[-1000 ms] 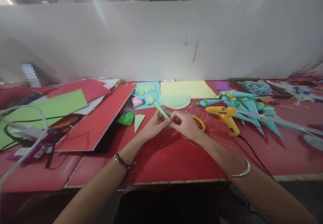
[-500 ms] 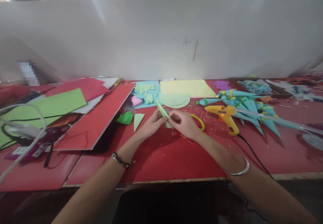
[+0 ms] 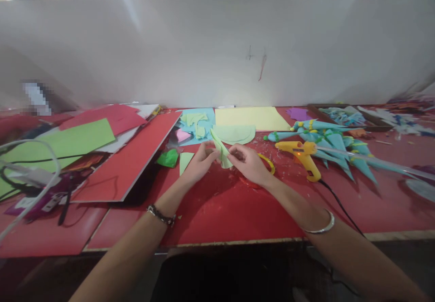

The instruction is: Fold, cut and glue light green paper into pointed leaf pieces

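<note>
Two hands, one glue gun (image 3: pixel 301 152), one yellow sheet (image 3: pixel 253 118), and one paper (image 3: pixel 223 154) right in the middle! It's pale green, folded and curved, upper end narrow, lower part wider, held above the red table (image 3: pixel 224 216). Left hand (image 3: pixel 201 161) pinches its left side, right hand (image 3: pixel 250 162) its right, fingers curled, forearms angling inward.

pale green paper (image 3: pixel 221 151) between both hands (image 3: pixel 203 160) (image 3: pixel 252 163)
</note>
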Demonstrator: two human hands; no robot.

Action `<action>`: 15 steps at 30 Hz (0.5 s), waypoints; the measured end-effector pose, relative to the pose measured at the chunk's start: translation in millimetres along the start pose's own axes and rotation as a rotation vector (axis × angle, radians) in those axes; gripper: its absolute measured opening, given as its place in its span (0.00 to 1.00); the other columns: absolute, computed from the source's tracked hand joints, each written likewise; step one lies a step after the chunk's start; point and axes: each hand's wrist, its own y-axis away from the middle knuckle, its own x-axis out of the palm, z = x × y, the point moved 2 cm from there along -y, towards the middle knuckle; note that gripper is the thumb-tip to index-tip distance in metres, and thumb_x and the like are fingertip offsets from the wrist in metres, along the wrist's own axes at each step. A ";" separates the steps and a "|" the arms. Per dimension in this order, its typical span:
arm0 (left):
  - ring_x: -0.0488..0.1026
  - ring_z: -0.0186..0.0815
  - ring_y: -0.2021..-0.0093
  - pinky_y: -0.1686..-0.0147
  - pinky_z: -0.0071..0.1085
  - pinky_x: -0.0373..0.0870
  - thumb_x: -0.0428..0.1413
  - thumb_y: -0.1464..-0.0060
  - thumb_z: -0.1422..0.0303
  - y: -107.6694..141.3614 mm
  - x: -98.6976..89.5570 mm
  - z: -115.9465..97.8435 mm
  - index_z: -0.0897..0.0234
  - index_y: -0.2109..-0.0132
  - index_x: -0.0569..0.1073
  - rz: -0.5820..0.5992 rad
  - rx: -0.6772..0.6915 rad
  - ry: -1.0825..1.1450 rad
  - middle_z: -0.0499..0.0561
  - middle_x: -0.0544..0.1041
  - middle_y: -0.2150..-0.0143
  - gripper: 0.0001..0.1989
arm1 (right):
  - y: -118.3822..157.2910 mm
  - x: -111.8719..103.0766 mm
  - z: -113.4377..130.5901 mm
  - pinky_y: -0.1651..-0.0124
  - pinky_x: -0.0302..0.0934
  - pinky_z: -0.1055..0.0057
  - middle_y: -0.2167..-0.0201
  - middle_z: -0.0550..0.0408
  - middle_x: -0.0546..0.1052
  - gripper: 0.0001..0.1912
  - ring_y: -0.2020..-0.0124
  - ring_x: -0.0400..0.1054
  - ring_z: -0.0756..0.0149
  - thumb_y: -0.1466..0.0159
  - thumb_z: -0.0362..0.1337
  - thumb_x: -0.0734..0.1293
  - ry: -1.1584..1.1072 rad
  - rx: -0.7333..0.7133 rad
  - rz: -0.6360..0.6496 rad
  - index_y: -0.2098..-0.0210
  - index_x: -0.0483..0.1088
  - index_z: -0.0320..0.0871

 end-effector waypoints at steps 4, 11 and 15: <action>0.67 0.25 0.74 0.68 0.27 0.64 0.50 0.49 0.68 -2.2 -3.4 0.4 0.61 0.60 0.56 -0.055 0.046 0.034 0.42 0.68 0.72 0.10 | 0.0 -0.5 0.8 0.73 0.60 0.74 0.77 0.60 0.65 0.06 0.76 0.63 0.72 0.41 0.39 0.59 0.011 0.000 -0.026 0.73 0.61 0.43; 0.67 0.28 0.69 0.68 0.27 0.65 0.54 0.52 0.65 0.5 0.0 -3.7 0.63 0.66 0.59 0.030 0.214 -0.220 0.46 0.64 0.67 0.10 | 1.2 0.5 1.6 0.74 0.61 0.73 0.79 0.61 0.67 0.06 0.79 0.65 0.71 0.43 0.38 0.61 -0.016 0.018 -0.014 0.74 0.60 0.44; 0.65 0.28 0.68 0.67 0.27 0.66 0.53 0.51 0.64 0.7 -0.1 -3.6 0.64 0.70 0.62 0.016 0.279 -0.354 0.48 0.63 0.65 0.09 | 1.0 1.0 1.7 0.73 0.63 0.72 0.79 0.61 0.68 0.06 0.78 0.67 0.70 0.43 0.38 0.62 -0.047 0.032 -0.004 0.74 0.61 0.44</action>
